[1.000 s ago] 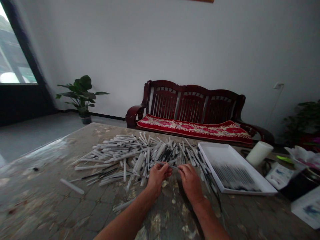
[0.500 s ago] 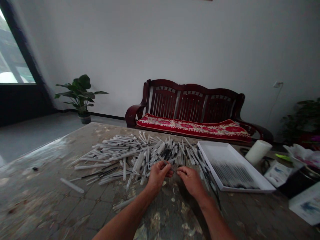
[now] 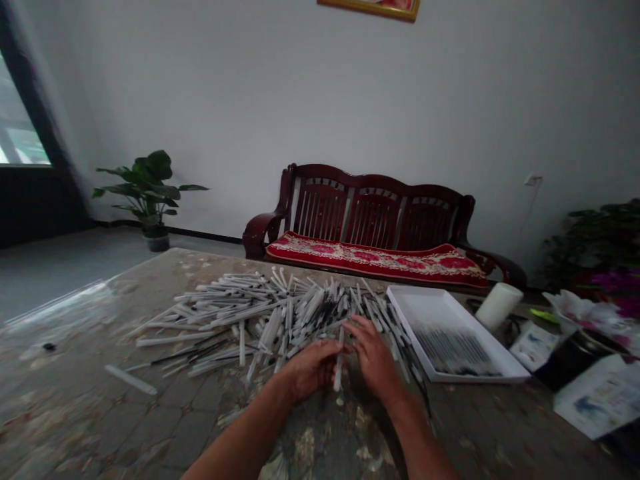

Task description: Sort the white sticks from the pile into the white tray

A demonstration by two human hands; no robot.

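Dim, flat light enters from the overexposed glass window (image 3: pixel 23 127) at far left, glaring along the mottled grey stone tabletop (image 3: pixel 75 313); a soft shadow lies below the right hand (image 3: pixel 373 357); the frame edges bow.

**Dim white room beyond the bench**

A plain white wall (image 3: pixel 225 113) fills the far side, with a gilt-framed picture (image 3: pixel 367 8) hanging high on it. At the left, a tall window (image 3: pixel 23 127) above a dark panel lets in pale daylight past a sheer curtain; the rest of the room stays dim. A grey floor (image 3: pixel 50 280) runs to a black skirting strip (image 3: pixel 200 233), where a leafy potted plant (image 3: pixel 147 190) stands beyond the far left corner of the bench (image 3: pixel 165 267). Past the far edge sits a dark red wooden settee (image 3: pixel 375 210) with a slatted back and a patterned red cushion (image 3: pixel 375 261). To its right are a wall socket (image 3: pixel 533 180) trailing a white cable and a dark leafy plant (image 3: pixel 595 240).
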